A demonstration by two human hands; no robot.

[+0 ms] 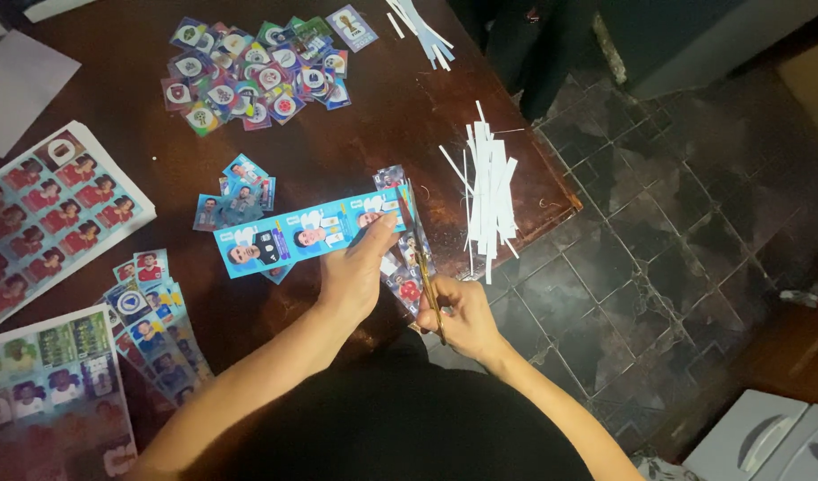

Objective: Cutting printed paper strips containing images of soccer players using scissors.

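Head view, looking down on a dark wooden surface (364, 142).

Left hand (355, 267): fingers closed on the near end of a blue strip of portrait stickers (306, 233), holding it flat and roughly level, slightly raised toward its right end. The strip sits mid-surface, just in front of the body.

Right hand (458, 316): clamped around the handles of a pair of scissors (424, 263). Blades point away from the body and meet the strip at its right end, beside the left thumb. Cannot tell whether the blades are parted or shut.

Around it: a small stack of cut blue stickers (235, 196) just behind the strip; a heap of badge stickers (253, 76) at the far side; a pile of white paper trimmings (489, 191) near the right edge; uncut sheets of red-shirted portraits (57, 218) at left; more cut stickers (155, 325) fanned at near left.

Judgement on technique: keep the strip taut and the blades square to its long edge, aligned on the border between two portraits. Left thumb lies close to the blade line; best kept clear of it. One full stroke should give a cleaner edge than short snips.
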